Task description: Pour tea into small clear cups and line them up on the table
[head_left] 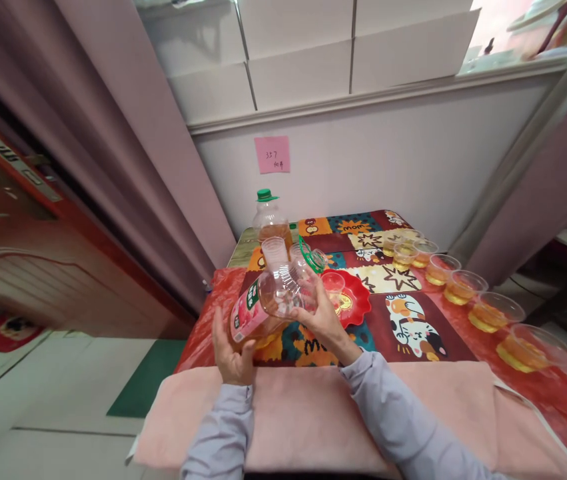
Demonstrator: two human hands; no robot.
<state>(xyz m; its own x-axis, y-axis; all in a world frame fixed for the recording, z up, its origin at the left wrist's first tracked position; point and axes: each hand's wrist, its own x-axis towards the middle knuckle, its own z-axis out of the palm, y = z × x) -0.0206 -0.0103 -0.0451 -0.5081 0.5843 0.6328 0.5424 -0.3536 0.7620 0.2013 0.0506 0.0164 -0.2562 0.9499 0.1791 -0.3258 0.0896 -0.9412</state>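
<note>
Cups stand right of the plate and held bottle.

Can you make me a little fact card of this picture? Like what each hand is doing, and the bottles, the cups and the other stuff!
Left hand: holding the lower end of the tilted bottle
Right hand: holding it nearer the neck
Held bottle's look: clear, pink label, green handle at the neck, mouth pointing up and right
Upright bottle: green cap, amber liquid inside
Row of cups: clear, yellow liquid inside, on the right
Red dish: wavy edge, beyond the right hand
Pink note: on the wall, with handwriting
</note>
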